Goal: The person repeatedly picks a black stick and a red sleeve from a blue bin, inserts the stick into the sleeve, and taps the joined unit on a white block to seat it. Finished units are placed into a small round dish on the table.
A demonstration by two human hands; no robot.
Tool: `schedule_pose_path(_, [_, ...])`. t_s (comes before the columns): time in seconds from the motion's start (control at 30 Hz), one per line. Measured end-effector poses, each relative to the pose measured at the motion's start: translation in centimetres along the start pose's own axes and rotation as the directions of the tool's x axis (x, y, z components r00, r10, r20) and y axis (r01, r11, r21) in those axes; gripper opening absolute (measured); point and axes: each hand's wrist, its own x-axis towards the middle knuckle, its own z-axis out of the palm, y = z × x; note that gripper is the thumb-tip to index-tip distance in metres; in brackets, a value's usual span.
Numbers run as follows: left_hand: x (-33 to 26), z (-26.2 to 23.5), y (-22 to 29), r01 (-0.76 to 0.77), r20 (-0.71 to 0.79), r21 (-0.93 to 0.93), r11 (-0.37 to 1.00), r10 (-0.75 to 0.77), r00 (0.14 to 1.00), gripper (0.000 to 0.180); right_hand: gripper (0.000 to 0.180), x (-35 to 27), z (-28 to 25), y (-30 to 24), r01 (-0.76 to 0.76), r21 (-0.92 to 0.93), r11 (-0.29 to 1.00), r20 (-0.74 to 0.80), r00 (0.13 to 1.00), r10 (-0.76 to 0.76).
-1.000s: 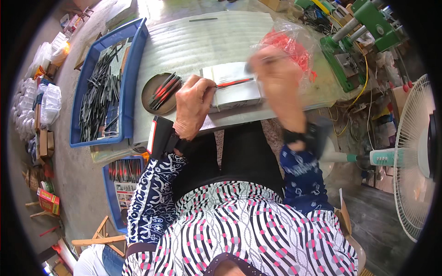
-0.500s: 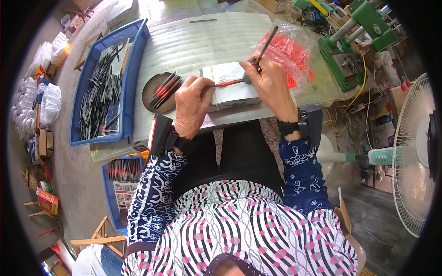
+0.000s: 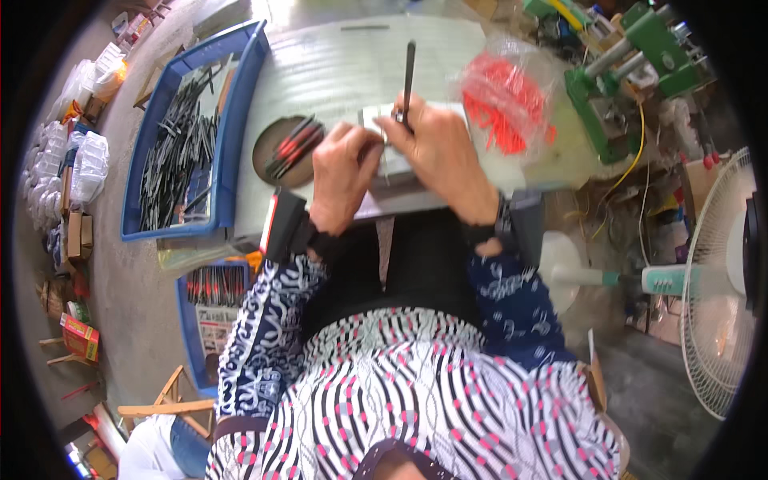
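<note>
My right hand (image 3: 446, 154) is closed round a slim dark rod-like tool (image 3: 410, 76) that points up and away from me. Close beside it, my left hand (image 3: 342, 172) has its fingers pinched together; whatever they hold is hidden and blurred. Both hands are over a white-topped block (image 3: 395, 166) near the table's front edge. Left of them sits a round brown dish (image 3: 259, 164) with several black-and-red sticks (image 3: 298, 144) in it. A clear plastic bag of bright red pieces (image 3: 506, 108) lies to the right.
A blue crate (image 3: 230, 136) of black strips (image 3: 172, 156) stands on the left, and a lower blue crate (image 3: 190, 332) holds black-and-red pieces. A green machine (image 3: 588, 120) stands far right, near a white fan (image 3: 716, 296). A thin dark strip (image 3: 365, 28) lies on the table (image 3: 320, 64).
My right hand has moved left, close to my left hand, and the tool has turned more upright. The red-and-black strip that showed between my hands is now hidden.
</note>
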Motion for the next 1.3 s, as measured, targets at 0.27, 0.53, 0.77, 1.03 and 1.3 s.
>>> schedule_pose_path(0.27, [-0.3,0.2,-0.2,0.039,-0.010,-0.106,0.994,-0.040,0.999,0.007,0.023,0.9,-2.9,-0.8,0.121,0.389,0.913,-0.322,0.947,0.011])
schedule_pose_path(0.53, [0.1,0.0,0.0,-0.023,-0.010,-0.028,0.999,0.023,1.000,0.008,0.031,-1.1,0.8,2.2,0.013,0.088,0.996,-0.060,0.998,-0.008])
schedule_pose_path(0.77, [-1.0,-1.8,-1.7,-0.064,-0.149,0.093,0.994,0.077,0.986,0.008,0.020,-3.1,-0.2,2.7,-0.278,0.387,0.879,-0.123,0.929,0.348])
schedule_pose_path(1.03, [-3.3,-8.2,-6.7,0.200,-0.232,0.253,0.947,-0.141,0.963,0.006,0.022,-3.6,0.5,3.6,-0.227,0.489,0.842,-0.150,0.929,0.338])
schedule_pose_path(1.3, [-3.1,-7.7,-8.5,0.205,-0.224,0.293,0.934,-0.142,0.964,0.005,0.019,-3.7,0.5,3.7,-0.227,0.512,0.828,-0.151,0.926,0.347])
